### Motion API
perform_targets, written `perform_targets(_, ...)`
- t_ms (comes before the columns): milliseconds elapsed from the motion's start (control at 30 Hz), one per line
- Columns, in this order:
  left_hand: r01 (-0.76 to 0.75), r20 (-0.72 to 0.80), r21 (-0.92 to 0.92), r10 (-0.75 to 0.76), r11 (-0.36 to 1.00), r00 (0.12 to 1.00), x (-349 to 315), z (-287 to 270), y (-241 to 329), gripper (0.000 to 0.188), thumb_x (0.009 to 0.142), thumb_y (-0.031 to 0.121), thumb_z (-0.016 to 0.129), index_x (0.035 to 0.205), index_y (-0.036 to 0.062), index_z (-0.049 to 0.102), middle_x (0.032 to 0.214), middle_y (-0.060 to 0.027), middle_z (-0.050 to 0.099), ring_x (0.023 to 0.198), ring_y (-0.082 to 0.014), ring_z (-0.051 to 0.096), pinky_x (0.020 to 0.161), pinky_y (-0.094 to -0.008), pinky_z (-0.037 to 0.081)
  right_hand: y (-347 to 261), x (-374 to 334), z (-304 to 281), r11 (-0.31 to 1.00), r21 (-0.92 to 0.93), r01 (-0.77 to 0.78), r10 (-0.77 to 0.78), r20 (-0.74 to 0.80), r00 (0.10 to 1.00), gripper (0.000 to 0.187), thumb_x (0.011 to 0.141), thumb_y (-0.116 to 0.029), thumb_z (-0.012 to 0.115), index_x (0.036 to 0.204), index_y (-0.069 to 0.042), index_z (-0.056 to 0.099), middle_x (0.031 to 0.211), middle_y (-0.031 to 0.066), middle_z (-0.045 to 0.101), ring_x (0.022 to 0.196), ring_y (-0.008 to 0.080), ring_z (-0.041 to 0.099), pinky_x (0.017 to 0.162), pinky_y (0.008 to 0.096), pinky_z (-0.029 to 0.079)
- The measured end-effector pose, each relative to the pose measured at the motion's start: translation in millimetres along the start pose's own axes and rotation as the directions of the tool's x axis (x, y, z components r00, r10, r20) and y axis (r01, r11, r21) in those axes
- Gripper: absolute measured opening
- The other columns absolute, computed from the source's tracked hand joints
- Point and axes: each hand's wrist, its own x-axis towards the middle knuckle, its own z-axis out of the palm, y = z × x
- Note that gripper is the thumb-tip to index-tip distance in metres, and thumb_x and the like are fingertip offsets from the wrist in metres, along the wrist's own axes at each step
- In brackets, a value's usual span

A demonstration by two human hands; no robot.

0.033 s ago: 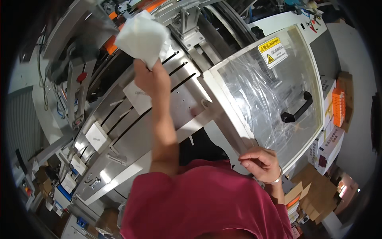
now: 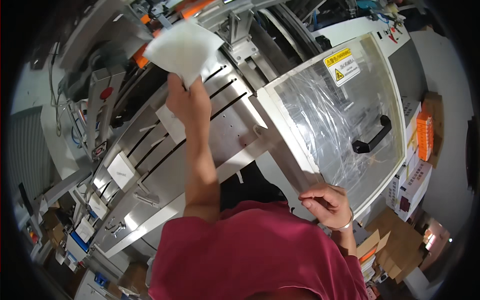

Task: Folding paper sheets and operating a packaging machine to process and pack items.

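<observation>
A soft white cloth [image 2: 185, 47], blurred by motion, is pinched between the thumb and fingers of my left hand [image 2: 190, 102]. It fans out above the far end of the metal conveyor bed [image 2: 230, 127]. Just under my left hand, a flat white box [image 2: 171, 124] lies on the slotted bed, partly hidden by my wrist. My right hand [image 2: 327, 204] has its fingers curled in, with no object seen in them. Its fingertips are at the lower corner of the machine's clear cover [image 2: 310, 135], by the pale frame; whether they press on it I cannot tell.
More white boxes [image 2: 123, 171] sit along the bed to the left. The clear cover carries a black handle [image 2: 372, 136] and a yellow warning label. A metal bracket [image 2: 240, 47] stands beyond the cloth. Orange packs [image 2: 425, 135] and open cartons [image 2: 400, 242] are stacked at the right.
The cloth has swung and spread wider to the right above my left hand. My left hand and forearm have shifted slightly left. My right hand has hardly moved.
</observation>
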Motion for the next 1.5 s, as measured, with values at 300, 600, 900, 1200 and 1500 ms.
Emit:
perform_targets(300, 0.549, 0.338, -0.328, -0.448, 0.768, 0.828, -73.5, -122.5, -18.6, 0.020, 0.085, 0.021, 0.058, 0.095, 0.0033, 0.058, 0.073, 0.0015, 0.057, 0.056, -0.0057, 0.045, 0.049, -0.0220, 0.037, 3.0, 13.6, 93.5, 0.916, 0.399, -0.035, 0.023, 0.035, 0.999, 0.052, 0.083, -0.019, 0.066, 0.125, 0.000, 0.043, 0.117, 0.0112, 0.054, 0.109, 0.0198, 0.052, 0.093, 0.0343, 0.041)
perform_targets(600, 0.736, 0.732, -0.270, -0.364, 0.621, 0.576, -139.3, -205.4, -51.0, 0.017, 0.089, 0.023, 0.058, 0.092, 0.0071, 0.057, 0.067, 0.0039, 0.051, 0.051, -0.0026, 0.041, 0.044, -0.0187, 0.030, 60.9, 52.3, 173.3, 0.509, 0.811, -0.289, 0.042, 0.312, 0.949, 0.085, 0.084, -0.068, 0.032, 0.138, -0.003, 0.027, 0.135, 0.0108, 0.041, 0.123, 0.0235, 0.041, 0.102, 0.0364, 0.035)
perform_targets(900, 0.756, 0.686, -0.340, -0.402, 0.559, 0.606, -138.0, -238.7, -65.8, 0.039, 0.088, 0.019, 0.058, 0.118, -0.0032, 0.048, 0.106, -0.0100, 0.058, 0.093, -0.0156, 0.055, 0.082, -0.0282, 0.043, 32.7, 53.5, 206.5, 0.757, 0.632, -0.164, 0.060, 0.183, 0.981, 0.043, 0.084, -0.015, 0.066, 0.120, -0.002, 0.048, 0.103, 0.0029, 0.059, 0.094, 0.0093, 0.055, 0.082, 0.0242, 0.045)
perform_targets(1200, 0.727, 0.581, -0.334, -0.476, 0.600, 0.660, -121.2, -229.3, -54.8, 0.035, 0.086, 0.012, 0.057, 0.117, -0.0031, 0.048, 0.107, -0.0120, 0.059, 0.094, -0.0182, 0.058, 0.082, -0.0302, 0.046, 28.1, 56.3, 205.0, 0.851, 0.506, -0.143, 0.021, 0.239, 0.971, 0.044, 0.088, -0.029, 0.060, 0.119, 0.000, 0.048, 0.102, 0.0059, 0.059, 0.090, 0.0103, 0.054, 0.080, 0.0245, 0.045)
perform_targets(1500, 0.663, 0.537, -0.448, -0.412, 0.600, 0.736, -110.0, -210.6, -57.4, 0.036, 0.085, 0.009, 0.058, 0.118, -0.0017, 0.047, 0.106, -0.0122, 0.059, 0.092, -0.0178, 0.060, 0.080, -0.0302, 0.048, 23.3, 83.0, 186.1, 0.793, 0.604, -0.085, -0.037, 0.187, 0.982, 0.032, 0.088, -0.025, 0.061, 0.108, -0.001, 0.055, 0.090, 0.0008, 0.061, 0.078, 0.0041, 0.054, 0.069, 0.0200, 0.045)
